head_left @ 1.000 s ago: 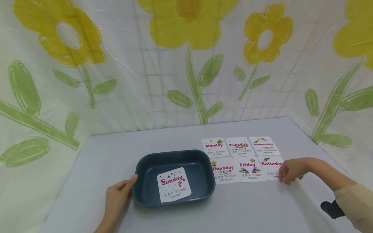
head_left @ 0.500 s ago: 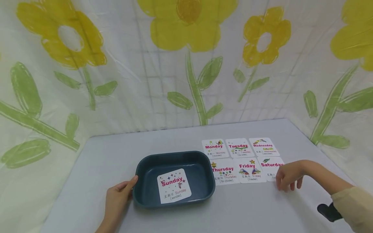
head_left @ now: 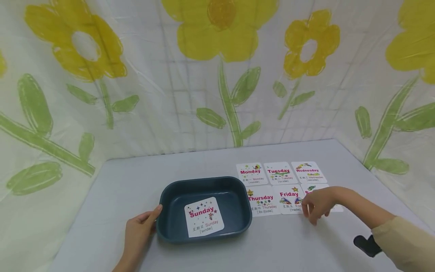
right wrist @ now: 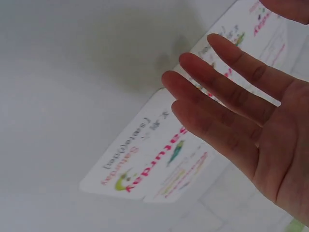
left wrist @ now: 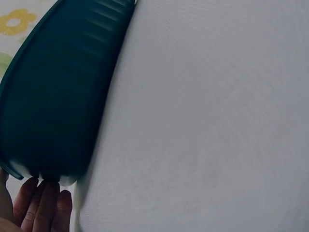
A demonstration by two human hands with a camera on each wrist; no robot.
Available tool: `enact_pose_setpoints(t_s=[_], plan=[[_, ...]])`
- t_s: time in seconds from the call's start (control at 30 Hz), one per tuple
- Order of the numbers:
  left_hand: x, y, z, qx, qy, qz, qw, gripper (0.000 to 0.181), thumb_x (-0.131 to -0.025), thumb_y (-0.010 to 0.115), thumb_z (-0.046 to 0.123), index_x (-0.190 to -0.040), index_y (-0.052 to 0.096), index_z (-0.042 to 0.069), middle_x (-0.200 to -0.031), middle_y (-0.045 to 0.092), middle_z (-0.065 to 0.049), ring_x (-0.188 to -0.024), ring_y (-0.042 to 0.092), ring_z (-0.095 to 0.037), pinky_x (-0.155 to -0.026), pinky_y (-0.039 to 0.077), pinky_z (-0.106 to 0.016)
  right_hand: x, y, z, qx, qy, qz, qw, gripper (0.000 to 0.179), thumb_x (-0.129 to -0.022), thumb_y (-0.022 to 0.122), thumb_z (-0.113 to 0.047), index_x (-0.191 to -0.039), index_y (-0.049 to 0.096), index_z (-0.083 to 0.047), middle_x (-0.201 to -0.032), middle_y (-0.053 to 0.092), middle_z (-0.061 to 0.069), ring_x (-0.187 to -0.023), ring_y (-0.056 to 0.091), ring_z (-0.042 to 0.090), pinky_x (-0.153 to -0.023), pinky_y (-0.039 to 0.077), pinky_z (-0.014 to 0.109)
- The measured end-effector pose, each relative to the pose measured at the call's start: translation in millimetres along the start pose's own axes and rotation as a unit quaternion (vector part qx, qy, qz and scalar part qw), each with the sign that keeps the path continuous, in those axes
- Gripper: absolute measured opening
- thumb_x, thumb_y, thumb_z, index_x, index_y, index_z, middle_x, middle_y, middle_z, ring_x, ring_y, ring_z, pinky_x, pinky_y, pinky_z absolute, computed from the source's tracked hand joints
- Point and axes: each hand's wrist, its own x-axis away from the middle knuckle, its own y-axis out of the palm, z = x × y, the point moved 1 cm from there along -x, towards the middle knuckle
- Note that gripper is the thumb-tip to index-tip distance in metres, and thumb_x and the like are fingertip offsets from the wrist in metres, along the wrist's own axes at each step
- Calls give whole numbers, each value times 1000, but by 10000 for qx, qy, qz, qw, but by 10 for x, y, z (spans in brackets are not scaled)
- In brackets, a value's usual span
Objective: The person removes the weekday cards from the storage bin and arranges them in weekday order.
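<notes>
A dark teal plastic basin (head_left: 236, 221) stands on the white table, with a Sunday card (head_left: 204, 217) lying face up inside. My left hand (head_left: 137, 234) holds the basin's left end, thumb at the rim; in the left wrist view its fingers (left wrist: 46, 205) touch the outer wall. My right hand (head_left: 319, 204) hovers over the Saturday card (right wrist: 140, 159) and the edge of the Friday card (head_left: 288, 194), partly hiding both in the head view. The right wrist view shows its fingers spread and loose, holding nothing.
Monday (head_left: 251, 173), Tuesday (head_left: 279, 173) and Wednesday (head_left: 308, 173) cards form the back row. The Thursday card (head_left: 261, 200) lies beside the basin's right end. Behind the table hangs a white curtain (head_left: 149, 113) with painted flowers. A black wrist-worn device (head_left: 367, 245) sits below the right forearm.
My right hand has moved left from the Saturday card's right side toward the Friday card. The left hand, the basin and the cards have stayed in place.
</notes>
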Motion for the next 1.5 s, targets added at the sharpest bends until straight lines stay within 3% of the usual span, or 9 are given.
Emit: enact_pose_setpoints(t_s=[0.23,0.53,0.77,1.03,1.17,1.33,1.5], plan=[[7,-6,-16,-22,-87,1,10000,74,-73,61,67,-98,69,-2,-88,71,-10,-65,59,-10,-57,44,-19,-84,-135,-386,676,-580,306,9956,23,-70,74,-21,-91,64,-17,-87,59,-7,-82,52,14,-71,47,35],[4,-35,-25,-147,-40,53,9999,74,-73,58,68,-97,69,-1,-93,71,-11,-69,58,-9,-60,44,-19,-296,-298,-1220,955,-1443,282,9845,31,-74,74,-28,-102,65,-18,-96,63,-7,-84,57,8,-68,51,23],[-2,-21,-23,-64,-93,-20,9999,73,-74,59,68,-97,69,-1,-88,71,-10,-68,60,-9,-59,43,-18,-510,-302,-1687,1209,-2179,334,9679,37,-76,74,-30,-108,63,-16,-101,63,-7,-89,57,8,-75,49,21],[-4,-10,-23,-70,-83,-13,9999,74,-73,59,68,-96,69,-1,-91,71,-11,-69,58,-10,-59,43,-19,-748,-129,-1977,1343,-3020,701,9412,41,-79,71,-36,-112,62,-13,-107,62,-5,-98,56,11,-84,46,21],[-8,-3,-29,-68,-67,-15,10000,74,-72,60,69,-97,69,-1,-90,71,-10,-70,57,-11,-60,43,-18,-835,-41,-2050,1450,-3115,739,9362,38,-80,71,-32,-112,62,-13,-112,62,-4,-104,56,14,-86,45,21],[-14,0,-34,-130,-48,-6,9999,75,-72,59,70,-96,70,0,-88,71,-9,-73,57,-11,-61,42,-19,-932,80,-2094,1491,-2971,862,9392,37,-80,72,-25,-114,61,-17,-117,59,-4,-106,53,12,-89,45,22],[-9,2,-30,-162,-69,6,9998,75,-71,58,71,-95,70,0,-88,71,-9,-75,57,-12,-61,41,-18,-1053,235,-2129,1561,-2613,1235,9445,48,-75,77,-28,-119,58,-22,-125,53,-2,-113,48,12,-94,43,28]])
